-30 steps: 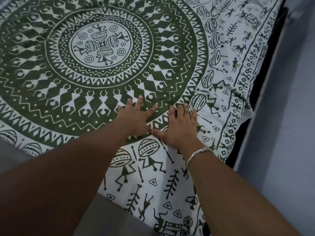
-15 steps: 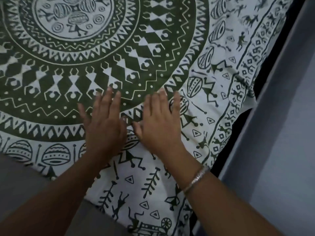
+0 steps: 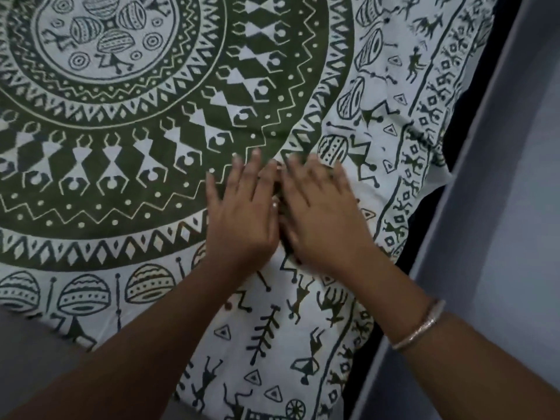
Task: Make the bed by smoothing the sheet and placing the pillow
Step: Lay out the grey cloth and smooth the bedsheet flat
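Green-and-white patterned sheet [image 3: 127, 165] spread flat, big round design at centre. Left hand [image 3: 242, 216] and right hand [image 3: 325, 221] side by side, palms down on sheet near round design's edge, fingers straight, right blurred. Silver bangle [image 3: 419, 325] on right wrist. Grey wall [image 3: 500, 207] along sheet's right edge.
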{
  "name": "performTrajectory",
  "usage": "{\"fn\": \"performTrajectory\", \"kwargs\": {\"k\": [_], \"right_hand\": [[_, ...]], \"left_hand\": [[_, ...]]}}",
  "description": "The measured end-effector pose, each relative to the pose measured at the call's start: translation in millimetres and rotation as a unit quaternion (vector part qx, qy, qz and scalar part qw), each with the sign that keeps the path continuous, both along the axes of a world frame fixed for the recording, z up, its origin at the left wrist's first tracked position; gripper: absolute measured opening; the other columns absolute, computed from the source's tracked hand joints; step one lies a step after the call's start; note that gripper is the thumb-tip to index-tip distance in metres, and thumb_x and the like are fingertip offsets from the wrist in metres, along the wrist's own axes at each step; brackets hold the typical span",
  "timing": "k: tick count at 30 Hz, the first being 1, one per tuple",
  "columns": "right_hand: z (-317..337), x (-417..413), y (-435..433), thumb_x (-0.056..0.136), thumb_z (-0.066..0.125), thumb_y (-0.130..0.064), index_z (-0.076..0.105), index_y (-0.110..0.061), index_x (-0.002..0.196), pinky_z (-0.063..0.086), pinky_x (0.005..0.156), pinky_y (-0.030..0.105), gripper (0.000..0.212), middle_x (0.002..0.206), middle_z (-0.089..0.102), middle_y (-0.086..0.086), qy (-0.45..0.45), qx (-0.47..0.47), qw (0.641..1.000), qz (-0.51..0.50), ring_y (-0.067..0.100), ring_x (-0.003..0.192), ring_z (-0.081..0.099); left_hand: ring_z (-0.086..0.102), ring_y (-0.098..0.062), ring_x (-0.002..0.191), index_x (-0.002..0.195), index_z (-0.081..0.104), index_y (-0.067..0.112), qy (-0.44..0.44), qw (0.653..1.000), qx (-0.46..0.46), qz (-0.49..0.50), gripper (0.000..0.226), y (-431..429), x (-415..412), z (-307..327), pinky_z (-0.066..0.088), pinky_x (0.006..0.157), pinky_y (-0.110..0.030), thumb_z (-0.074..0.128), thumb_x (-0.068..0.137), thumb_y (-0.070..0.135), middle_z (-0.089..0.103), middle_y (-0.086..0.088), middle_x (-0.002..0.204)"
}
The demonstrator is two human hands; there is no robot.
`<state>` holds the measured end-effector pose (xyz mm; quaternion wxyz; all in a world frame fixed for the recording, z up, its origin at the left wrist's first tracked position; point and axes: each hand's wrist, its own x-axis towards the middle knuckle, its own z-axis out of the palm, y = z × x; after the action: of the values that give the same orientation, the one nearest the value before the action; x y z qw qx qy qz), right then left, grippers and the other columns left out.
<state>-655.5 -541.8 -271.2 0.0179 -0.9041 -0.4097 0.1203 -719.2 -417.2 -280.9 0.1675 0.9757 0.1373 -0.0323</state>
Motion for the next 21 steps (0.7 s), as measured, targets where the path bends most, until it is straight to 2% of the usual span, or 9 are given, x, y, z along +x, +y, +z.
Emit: {"fn": "performTrajectory", "kwargs": {"k": [3,5,7,10,12,14,17,19,21], "right_hand": [[-7.7,2.4,0.6,0.092,0.032,-0.048,0.022,-0.007,0.150,0.007,0.120,0.045,0.071,0.158,0.020,0.012,0.006,0.048,0.999,0.024,0.027,0.147,0.012],[-14.4,24.4,-11.8,0.090,0.028,-0.058,0.019,-0.006,0.151,0.007,0.120,0.041,0.080,0.158,0.017,0.014,0.040,0.035,0.997,0.056,0.028,0.147,0.011],[-12.9,49.7,-27.0,0.089,0.029,-0.059,0.027,-0.004,0.148,0.012,0.118,0.039,0.081,0.155,0.026,0.017,0.062,0.038,0.993,0.090,0.029,0.144,0.022],[-12.6,86.3,-46.5,0.093,0.037,-0.047,0.035,-0.003,0.145,0.025,0.114,0.043,0.068,0.151,0.035,0.017,0.028,0.105,0.994,0.018,0.030,0.138,0.035],[-13.9,101.7,-51.6,0.093,0.038,-0.041,0.035,0.000,0.143,0.026,0.113,0.043,0.064,0.150,0.035,0.019,-0.003,0.117,0.993,-0.029,0.032,0.137,0.036],[-16.8,108.6,-47.8,0.093,0.035,-0.039,0.040,0.000,0.141,0.023,0.113,0.049,0.062,0.148,0.039,0.020,-0.050,0.086,0.995,-0.023,0.035,0.137,0.037],[-19.3,115.0,-45.8,0.093,0.033,-0.043,0.038,-0.003,0.144,0.015,0.116,0.049,0.065,0.150,0.037,0.015,-0.030,0.075,0.997,0.000,0.033,0.140,0.031],[-19.9,128.3,-58.6,0.091,0.033,-0.051,0.033,-0.009,0.147,0.011,0.117,0.047,0.070,0.154,0.031,0.010,-0.006,0.075,0.997,-0.015,0.033,0.143,0.024],[-18.1,140.5,-72.7,0.088,0.036,-0.055,0.038,-0.016,0.146,0.017,0.114,0.050,0.069,0.152,0.036,0.011,-0.004,0.081,0.995,-0.053,0.031,0.141,0.030]], "left_hand": [[0.006,-0.027,0.146,0.150,0.021,0.020,-0.025,0.999,-0.030,0.007,0.063,6.1,34.1,-0.1,-0.002,0.114,-0.052,0.018,0.089,0.033,0.013,-0.004,0.159],[0.001,-0.029,0.146,0.151,0.013,0.028,0.018,0.998,0.013,-0.065,0.068,6.4,49.6,-3.8,-0.006,0.113,-0.053,0.011,0.085,0.038,0.007,0.000,0.160],[-0.003,-0.028,0.146,0.151,0.010,0.031,0.045,0.991,0.043,-0.119,0.068,4.9,64.6,-5.5,-0.008,0.112,-0.055,0.008,0.084,0.042,0.005,0.001,0.160],[-0.003,-0.023,0.147,0.151,0.007,0.030,0.025,0.993,0.024,-0.116,0.062,-2.0,92.1,0.5,-0.007,0.114,-0.054,0.012,0.091,0.043,0.006,0.002,0.160],[-0.002,-0.024,0.147,0.151,0.006,0.028,0.015,0.995,0.013,-0.100,0.061,-9.8,113.1,2.7,-0.005,0.114,-0.053,0.017,0.094,0.044,0.005,0.001,0.160],[0.000,-0.026,0.147,0.152,0.007,0.027,0.023,0.995,0.020,-0.092,0.062,-16.7,133.5,1.2,-0.004,0.113,-0.055,0.020,0.093,0.043,0.005,0.000,0.160],[0.000,-0.028,0.147,0.152,0.010,0.025,0.038,0.995,0.029,-0.087,0.070,-25.4,155.4,-3.2,-0.006,0.112,-0.056,0.014,0.084,0.040,0.006,-0.001,0.160],[0.004,-0.027,0.146,0.151,0.017,0.018,0.033,0.993,0.038,-0.104,0.071,-34.8,161.8,-5.4,-0.005,0.112,-0.056,0.012,0.084,0.041,0.014,-0.002,0.159],[0.019,-0.028,0.144,0.146,0.032,0.009,0.014,0.991,0.030,-0.133,0.066,-46.1,162.7,-5.5,0.002,0.112,-0.057,0.021,0.087,0.039,0.031,-0.008,0.153]]}}
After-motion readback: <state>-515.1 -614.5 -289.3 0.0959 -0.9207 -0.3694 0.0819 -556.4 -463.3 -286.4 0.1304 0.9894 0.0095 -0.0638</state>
